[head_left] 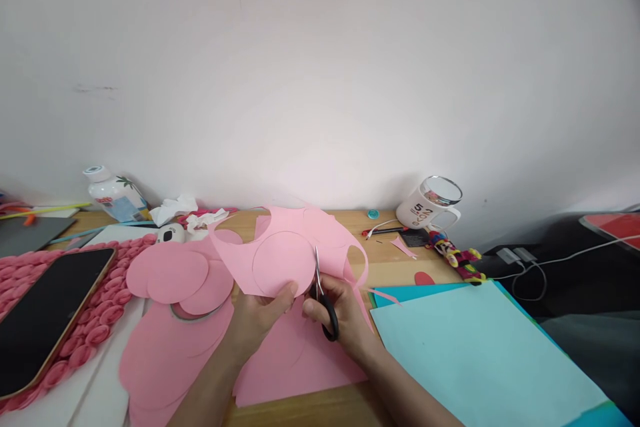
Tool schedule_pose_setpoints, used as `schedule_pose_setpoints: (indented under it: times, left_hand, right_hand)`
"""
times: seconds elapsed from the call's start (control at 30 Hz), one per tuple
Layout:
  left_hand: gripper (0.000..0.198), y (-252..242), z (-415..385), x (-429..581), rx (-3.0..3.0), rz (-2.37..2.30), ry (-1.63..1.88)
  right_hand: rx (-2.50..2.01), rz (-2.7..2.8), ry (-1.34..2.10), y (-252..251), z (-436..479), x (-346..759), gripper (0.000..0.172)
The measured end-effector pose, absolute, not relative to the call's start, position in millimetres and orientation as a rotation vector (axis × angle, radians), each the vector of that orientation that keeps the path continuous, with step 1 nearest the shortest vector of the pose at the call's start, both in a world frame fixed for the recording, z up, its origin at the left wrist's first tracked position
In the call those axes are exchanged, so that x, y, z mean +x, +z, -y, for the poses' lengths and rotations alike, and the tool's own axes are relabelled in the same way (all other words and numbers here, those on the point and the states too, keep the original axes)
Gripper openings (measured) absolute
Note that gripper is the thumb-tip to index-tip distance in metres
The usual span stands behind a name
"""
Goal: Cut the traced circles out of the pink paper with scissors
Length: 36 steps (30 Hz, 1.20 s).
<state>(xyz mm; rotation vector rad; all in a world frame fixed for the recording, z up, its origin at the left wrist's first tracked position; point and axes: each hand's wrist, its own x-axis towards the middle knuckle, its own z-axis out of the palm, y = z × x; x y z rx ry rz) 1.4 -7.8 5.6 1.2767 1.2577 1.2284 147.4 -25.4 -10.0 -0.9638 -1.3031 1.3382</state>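
My left hand (pixel 263 320) pinches the lower edge of a pink paper sheet (pixel 290 220), thumb on top. A round outline is drawn or partly cut on it, forming a pink circle (pixel 283 263). In my right hand (pixel 340 313) is a pair of scissors (pixel 327 313) with black handles, its blades pointing up along the circle's right edge. Curved strips of the sheet hang over to the right. Beneath both hands lies more pink paper (pixel 300 373). Cut pink circles (pixel 177 277) are piled left of my left hand.
A phone (pixel 47 313) rests on a ruffled pink mat at left. Behind stand a white bottle (pixel 115 193) and crumpled tissue (pixel 174 209). A mug (pixel 423 207), a small figure toy (pixel 455 257) and light blue paper (pixel 470 347) are at right.
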Motion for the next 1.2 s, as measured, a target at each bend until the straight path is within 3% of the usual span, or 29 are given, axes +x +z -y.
schedule_pose_setpoints:
  times: [0.43, 0.73, 1.2]
  left_hand:
    - [0.018, 5, 6, 1, 1.218, -1.101, 1.209]
    - [0.021, -2, 9, 3, 1.280, -1.349, 1.291]
    - [0.049, -12, 7, 1, 1.048, -1.406, 1.264]
  right_hand:
    - [-1.090, 1.248, 1.411, -7, 28, 146, 0.030]
    - [-1.122, 1.244, 1.403, -5, 27, 138, 0.033]
    - [-1.088, 1.262, 1.461, -9, 26, 141, 0.034]
